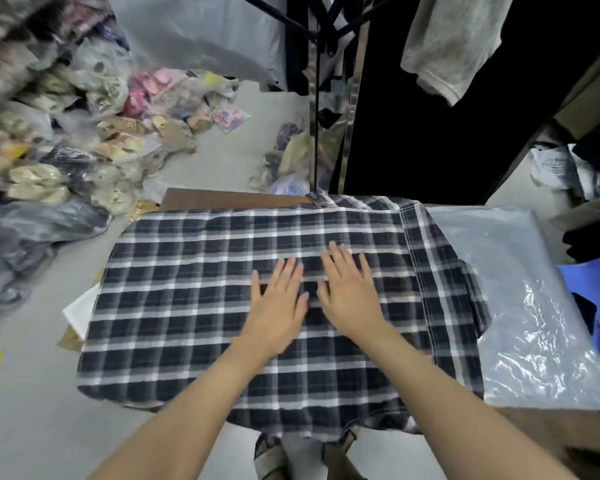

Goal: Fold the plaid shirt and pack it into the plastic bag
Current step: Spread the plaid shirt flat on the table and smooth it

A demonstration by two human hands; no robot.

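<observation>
Both palms lie flat, fingers straight and loosely spread: my left hand (278,306) and right hand (347,292) smooth the black-and-white plaid shirt (187,289) spread before me. Sleeves seem tucked under; next, I judge, a fold across, then the clear plastic bag (520,306) just right.

Plaid shirt (194,306): dark navy with white and grey checks. Plastic bag (534,323), right: clear, glossy. Stool (589,275), far right: blue. Floor (25,410): grey.
</observation>
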